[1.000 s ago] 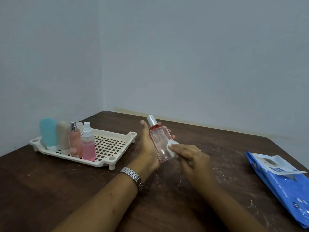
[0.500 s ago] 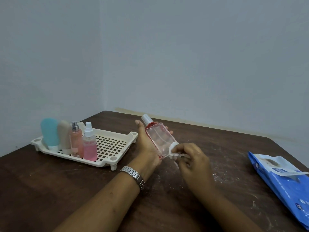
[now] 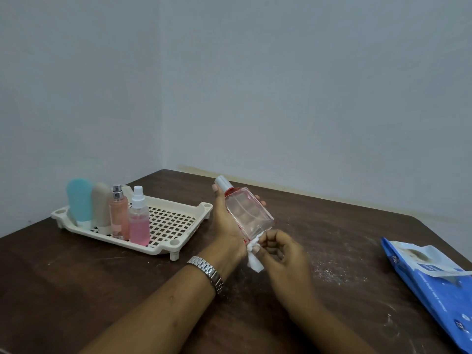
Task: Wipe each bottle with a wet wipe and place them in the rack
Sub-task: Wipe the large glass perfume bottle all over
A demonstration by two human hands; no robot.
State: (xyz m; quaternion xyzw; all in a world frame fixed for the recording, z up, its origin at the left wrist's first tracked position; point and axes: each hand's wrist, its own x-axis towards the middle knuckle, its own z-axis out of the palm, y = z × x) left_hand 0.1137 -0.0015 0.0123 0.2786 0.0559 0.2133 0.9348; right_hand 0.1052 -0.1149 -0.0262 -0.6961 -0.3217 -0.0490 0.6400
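Note:
My left hand (image 3: 226, 226) grips a clear rectangular bottle (image 3: 246, 213) with red edges and a silver cap, tilted with its cap up and to the left, above the table's middle. My right hand (image 3: 283, 251) pinches a bunched white wet wipe (image 3: 254, 254) against the bottle's bottom corner. A cream slotted rack (image 3: 176, 221) stands at the left of the table. Along its left side stand a teal tube (image 3: 79, 203), a beige tube (image 3: 102, 208), a peach spray bottle (image 3: 119, 213) and a pink spray bottle (image 3: 139, 226).
A blue pack of wet wipes (image 3: 434, 284) with its flap peeled open lies at the table's right edge. The dark wooden table (image 3: 76, 290) sits in a corner between two pale walls. White specks dust the surface right of my hands.
The bottle has tilted further, cap to the left. My right hand slid the wipe from the bottle's side down to its bottom corner.

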